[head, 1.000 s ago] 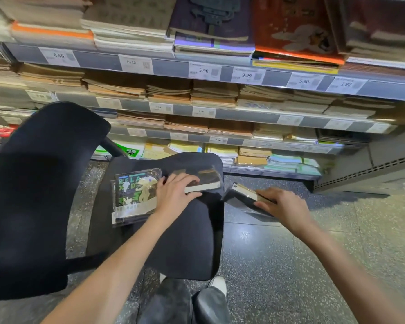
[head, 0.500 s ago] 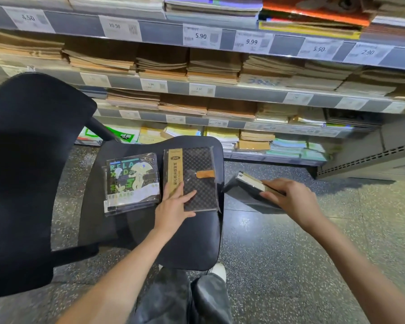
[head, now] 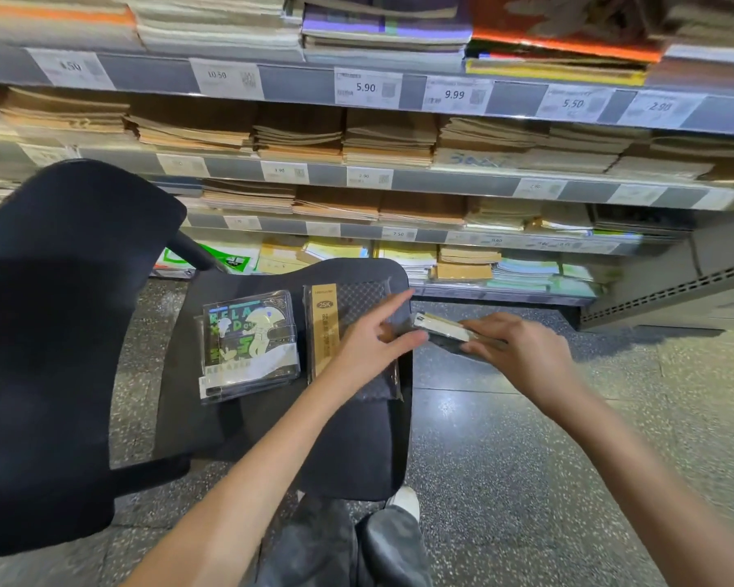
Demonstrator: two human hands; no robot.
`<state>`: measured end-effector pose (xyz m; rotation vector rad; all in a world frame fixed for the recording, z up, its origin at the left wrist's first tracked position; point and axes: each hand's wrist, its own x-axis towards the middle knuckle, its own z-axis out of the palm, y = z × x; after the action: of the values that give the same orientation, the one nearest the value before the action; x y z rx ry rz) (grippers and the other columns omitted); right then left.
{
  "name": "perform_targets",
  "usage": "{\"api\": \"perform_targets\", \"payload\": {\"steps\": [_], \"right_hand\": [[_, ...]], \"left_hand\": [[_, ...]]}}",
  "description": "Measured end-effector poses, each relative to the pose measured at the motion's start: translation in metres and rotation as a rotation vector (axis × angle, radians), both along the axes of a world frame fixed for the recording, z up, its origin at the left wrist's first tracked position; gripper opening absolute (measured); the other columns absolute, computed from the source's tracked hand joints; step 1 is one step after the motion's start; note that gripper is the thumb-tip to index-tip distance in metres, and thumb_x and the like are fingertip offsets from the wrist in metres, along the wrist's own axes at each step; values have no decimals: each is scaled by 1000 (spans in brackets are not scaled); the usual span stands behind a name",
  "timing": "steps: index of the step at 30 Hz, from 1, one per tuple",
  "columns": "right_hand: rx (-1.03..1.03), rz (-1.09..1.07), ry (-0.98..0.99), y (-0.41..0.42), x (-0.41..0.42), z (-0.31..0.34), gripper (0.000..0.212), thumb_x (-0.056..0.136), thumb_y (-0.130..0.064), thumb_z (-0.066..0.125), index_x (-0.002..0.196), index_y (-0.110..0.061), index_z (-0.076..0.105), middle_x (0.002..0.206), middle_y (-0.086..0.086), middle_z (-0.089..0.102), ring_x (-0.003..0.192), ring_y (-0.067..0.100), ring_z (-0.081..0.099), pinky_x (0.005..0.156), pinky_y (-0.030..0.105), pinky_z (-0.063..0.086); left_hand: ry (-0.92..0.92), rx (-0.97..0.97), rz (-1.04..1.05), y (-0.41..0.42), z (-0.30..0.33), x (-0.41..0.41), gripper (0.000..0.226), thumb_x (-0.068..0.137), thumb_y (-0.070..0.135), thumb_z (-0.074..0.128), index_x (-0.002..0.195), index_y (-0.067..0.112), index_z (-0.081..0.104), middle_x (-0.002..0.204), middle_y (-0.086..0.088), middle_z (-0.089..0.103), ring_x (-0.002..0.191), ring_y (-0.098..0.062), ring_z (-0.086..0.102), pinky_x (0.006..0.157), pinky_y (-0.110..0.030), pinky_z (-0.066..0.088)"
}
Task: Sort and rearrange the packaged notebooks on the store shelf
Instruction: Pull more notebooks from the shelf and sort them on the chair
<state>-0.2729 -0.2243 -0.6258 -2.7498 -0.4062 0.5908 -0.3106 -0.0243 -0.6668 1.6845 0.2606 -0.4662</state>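
Two packaged notebooks lie side by side on the black chair seat (head: pixel 348 442): a green-and-white cartoon one (head: pixel 249 343) on the left, and a dark checked one with a gold band (head: pixel 335 328) to its right. My left hand (head: pixel 373 341) hovers over the checked notebook's right part, fingers straight and reaching toward my right hand. My right hand (head: pixel 513 349) grips a third, dark-covered notebook (head: pixel 446 328) edge-on, just off the seat's right edge, close to my left fingertips.
The chair's black backrest (head: pixel 60 332) fills the left. Store shelves (head: pixel 399 180) with stacked notebooks and price tags run across the back. Speckled floor (head: pixel 568 438) lies to the right. My legs and shoes (head: pixel 382 540) are at the bottom.
My left hand has lifted off the checked notebook and reached right. My right hand has brought its notebook leftward, up to the seat's edge.
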Motion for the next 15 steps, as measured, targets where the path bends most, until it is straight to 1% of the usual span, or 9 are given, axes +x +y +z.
{"api": "perform_targets", "payload": {"steps": [2, 3, 5, 6, 7, 9, 11, 13, 15], "right_hand": [[-8, 40, -14, 8, 3, 7, 37, 85, -49, 56, 120, -40, 59, 118, -19, 60, 103, 15, 61, 75, 32, 48], [-17, 72, -26, 13, 5, 9, 36, 85, -49, 55, 121, -41, 58, 119, -19, 59, 103, 15, 61, 74, 32, 49], [-25, 145, -65, 23, 8, 11, 36, 87, -48, 53, 122, -41, 57, 119, -17, 59, 101, 15, 62, 71, 32, 50], [-13, 176, -89, 28, 10, 11, 36, 87, -47, 54, 122, -40, 58, 118, -16, 60, 99, 16, 63, 70, 32, 51], [7, 196, -114, 33, 11, 10, 36, 87, -46, 55, 122, -38, 59, 116, -14, 62, 97, 17, 63, 67, 32, 50], [55, 209, -170, 44, 12, 7, 37, 85, -45, 59, 120, -37, 60, 113, -14, 63, 93, 17, 64, 64, 30, 49], [88, 181, -163, 54, 12, -1, 43, 82, -48, 61, 123, -38, 57, 120, -14, 60, 100, 15, 62, 70, 32, 51], [62, 113, -78, 62, 11, -17, 58, 80, -55, 60, 133, -42, 43, 137, -14, 46, 116, 14, 54, 81, 37, 51], [61, 10, 97, 67, 11, -36, 76, 76, -62, 59, 142, -41, 27, 148, -8, 33, 126, 19, 45, 92, 41, 46]], "left_hand": [[-21, 81, -47, -2, 17, 9, 51, 81, 42, 63, 129, 40, 48, 141, 12, 42, 126, -8, 39, 102, -31, 34], [-17, 128, -45, -1, 21, 11, 43, 82, 43, 63, 123, 36, 55, 134, 11, 50, 122, -8, 44, 99, -29, 38], [-12, 170, 9, 5, 30, 14, 31, 82, 38, 66, 111, 27, 64, 116, 9, 61, 107, -9, 53, 84, -21, 43], [-18, 170, 43, 9, 33, 14, 29, 81, 35, 68, 107, 24, 66, 110, 8, 63, 103, -8, 55, 79, -18, 42], [-27, 164, 78, 13, 35, 14, 27, 80, 32, 69, 105, 22, 68, 108, 8, 63, 103, -8, 55, 79, -18, 41], [-49, 151, 160, 24, 34, 13, 26, 78, 28, 72, 103, 21, 70, 110, 8, 63, 107, -8, 54, 86, -22, 40], [-56, 139, 239, 33, 28, 8, 23, 76, 26, 74, 99, 24, 71, 121, 3, 61, 111, -8, 52, 92, -24, 39], [-38, 138, 310, 41, 17, 0, 20, 73, 25, 76, 91, 32, 70, 129, -1, 57, 117, -11, 51, 103, -34, 38], [-6, 117, 382, 51, 3, -10, 20, 72, 22, 77, 83, 38, 70, 131, -1, 56, 122, -13, 50, 108, -44, 35]]}}
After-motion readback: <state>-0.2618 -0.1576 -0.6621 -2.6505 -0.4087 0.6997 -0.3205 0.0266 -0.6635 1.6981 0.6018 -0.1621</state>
